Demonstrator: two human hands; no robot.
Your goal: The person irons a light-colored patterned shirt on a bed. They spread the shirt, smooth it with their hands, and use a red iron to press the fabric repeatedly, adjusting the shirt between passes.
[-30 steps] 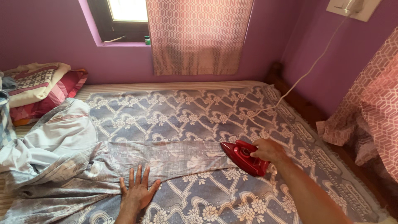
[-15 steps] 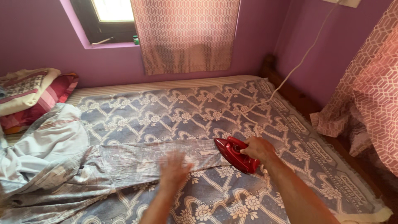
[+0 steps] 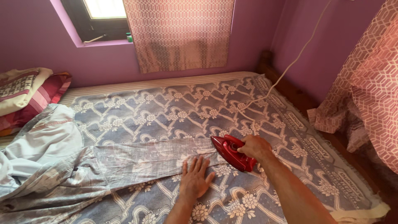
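— From the head camera, what are the hands doing?

— The right hand (image 3: 256,147) is closed around the handle of a red clothes iron (image 3: 232,152), whose pointed nose faces left and sits at the cuff end of a thin grey-blue shirt sleeve (image 3: 153,157). The left hand (image 3: 195,178) lies flat and open, fingers spread, pressing the lower edge of that sleeve just beside the iron.

— Where does the sleeve lie?

— Stretched flat across the bed, on a blue floral bedspread (image 3: 215,108). The rest of the shirt (image 3: 45,153) is bunched at the left.

— Anything else around?

— A white cord (image 3: 290,66) runs from the iron up the purple wall. Pillows (image 3: 29,93) are stacked far left, and a patterned curtain (image 3: 178,33) hangs by the window.
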